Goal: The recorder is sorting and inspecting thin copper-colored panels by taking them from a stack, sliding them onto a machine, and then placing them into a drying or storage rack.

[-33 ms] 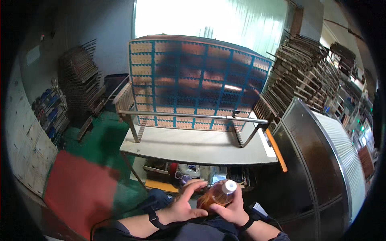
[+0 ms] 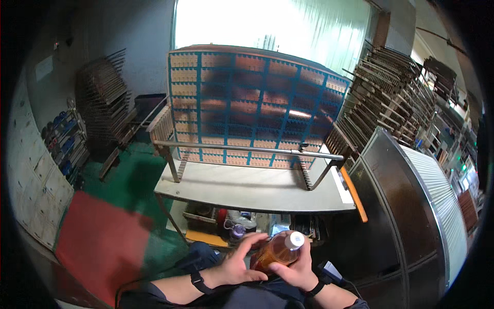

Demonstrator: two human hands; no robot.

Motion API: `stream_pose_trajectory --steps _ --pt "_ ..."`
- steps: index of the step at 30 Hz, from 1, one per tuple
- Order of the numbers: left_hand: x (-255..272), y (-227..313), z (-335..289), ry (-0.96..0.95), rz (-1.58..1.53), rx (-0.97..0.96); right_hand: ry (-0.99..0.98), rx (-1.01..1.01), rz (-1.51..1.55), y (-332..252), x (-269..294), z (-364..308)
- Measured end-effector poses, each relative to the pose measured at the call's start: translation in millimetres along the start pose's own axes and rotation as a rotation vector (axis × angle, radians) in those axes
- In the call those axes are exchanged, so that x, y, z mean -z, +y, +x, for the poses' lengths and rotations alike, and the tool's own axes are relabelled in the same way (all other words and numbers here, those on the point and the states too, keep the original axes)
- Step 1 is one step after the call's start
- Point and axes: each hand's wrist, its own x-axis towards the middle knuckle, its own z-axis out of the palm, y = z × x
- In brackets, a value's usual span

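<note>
A clear plastic bottle with a white cap (image 2: pixel 294 240) and amber-brown liquid inside tilts in front of my body, its cap end up and to the right. My right hand (image 2: pixel 298 273) is wrapped round the bottle (image 2: pixel 272 256), thumb across its near side. On the bottle's lower left, my left hand (image 2: pixel 236 265) has its thumb and fingers spread in a wide curve beside it. Whether the left fingertips touch the plastic is hard to tell. Both wrists wear black bands.
Ahead stands a white-topped table (image 2: pixel 247 190) bearing a metal rack with a large copper-and-blue panel (image 2: pixel 257 105). Below it, a shelf holds a purple bottle (image 2: pixel 236 230) and other items. A dark cabinet (image 2: pixel 381 206) is at right; stacked racks (image 2: pixel 391 92) rise behind it.
The view has shifted very slightly. The bottle's lower end lies a little further left, nearer my left palm. Both hands keep nearly the same pose.
</note>
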Motion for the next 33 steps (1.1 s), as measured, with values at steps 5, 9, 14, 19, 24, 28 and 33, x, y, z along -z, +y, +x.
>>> stream_pose_trajectory --steps 5,9,14,19,24,28,33 --pt "-11.9 -23.5 -11.6 -0.002 0.152 0.114 -0.245 0.342 -0.504 -30.2 -9.2 35.8" --pt "-8.8 -8.0 -19.5 0.244 0.197 0.184 -0.314 0.474 -0.842 -48.3 -0.8 63.1" --pt "-0.7 4.3 -11.3 0.233 0.481 0.141 -0.353 0.48 -0.922 -50.6 -8.3 67.7" --pt "8.3 12.0 -12.1 0.056 0.354 0.061 -0.495 0.694 -0.844 -58.5 6.4 71.3" --pt "23.8 -0.3 -8.6 -0.565 -0.156 0.166 -0.777 0.761 -0.694 -88.2 11.8 70.1" --pt "22.5 -3.2 8.6 -0.774 -0.112 0.167 -0.842 0.753 -0.66 -90.8 25.5 68.9" --pt "8.9 9.3 27.5 -0.27 0.274 0.353 -0.642 0.183 -1.045 -66.0 46.9 66.3"
